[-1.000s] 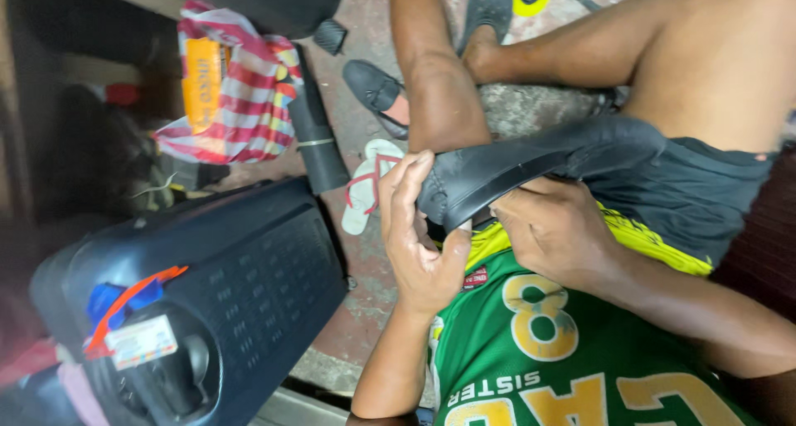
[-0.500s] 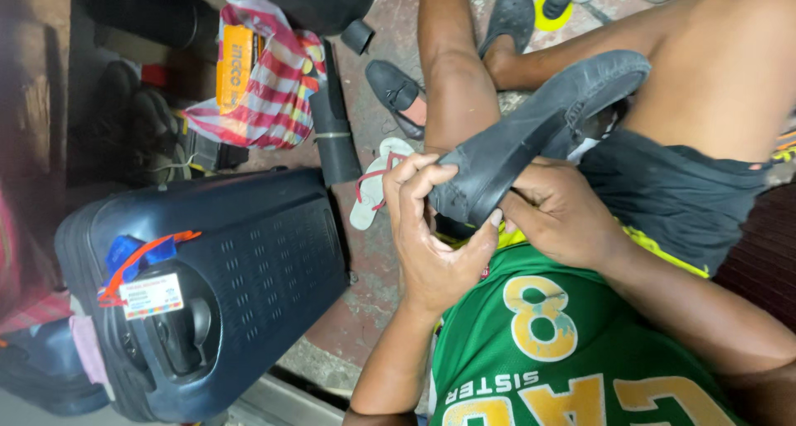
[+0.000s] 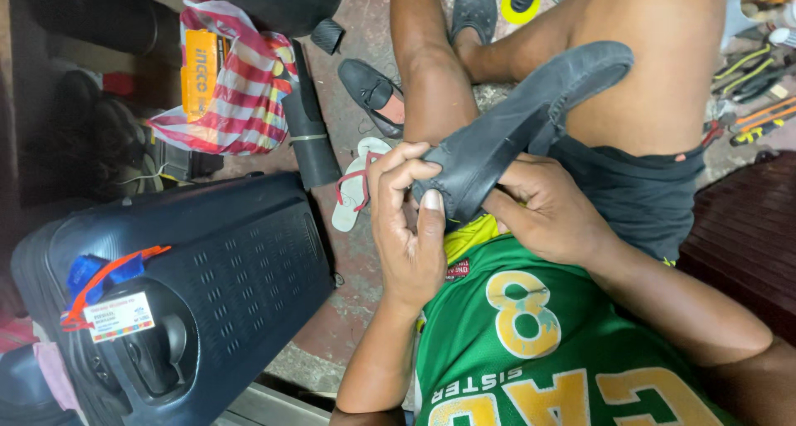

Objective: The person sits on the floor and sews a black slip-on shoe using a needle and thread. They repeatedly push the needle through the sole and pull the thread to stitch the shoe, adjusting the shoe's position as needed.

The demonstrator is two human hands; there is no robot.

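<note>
- The left hand is closed around the near end of a long black rubber strip; the fingers curl over its top and the thumb presses on its front edge.
- The right hand grips the same strip from below, just beside the left hand, with the fingers wrapped under it and partly hidden.
- From the two hands the rubber strip goes up and away, over the person's bare thigh, and it bends at the far end.
- Under both hands are dark shorts and a green jersey.
- To the left of the left hand, on the floor, lies a white sandal with red straps, and a little further a black shoe.
- Further left of the left hand stands a dark blue suitcase with a red strap.
- Beyond it is a red and white striped bag.
- Far to the right of the right hand, some hand tools lie on the floor.
</note>
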